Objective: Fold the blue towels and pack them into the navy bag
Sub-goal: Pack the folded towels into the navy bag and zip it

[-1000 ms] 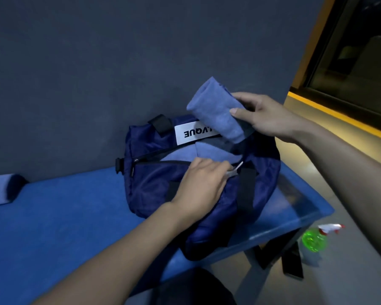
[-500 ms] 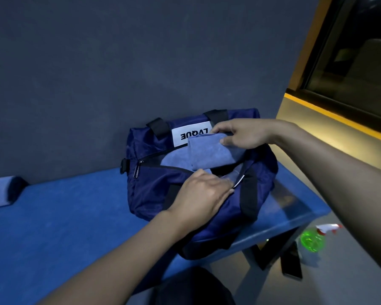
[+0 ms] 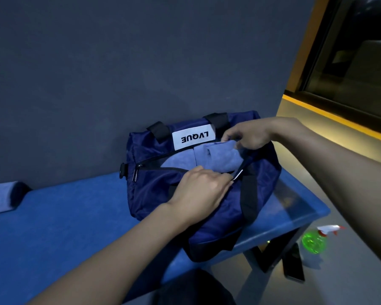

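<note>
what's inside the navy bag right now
Through the navy bag's open zipper, two folded blue towels show: one lying flat and another that the right hand pushes in. The left hand grips the front edge. Deeper contents are hidden.

The navy bag (image 3: pixel 163 190) is seen as smooth, faintly sheeny woven cloth; its zip pull (image 3: pixel 135 175) looks like shiny metal. The blue towel (image 3: pixel 220 157) is shown as matt, soft cloth; the spray bottle (image 3: pixel 313 241) at four o'clock appears as glossy translucent plastic.
</note>
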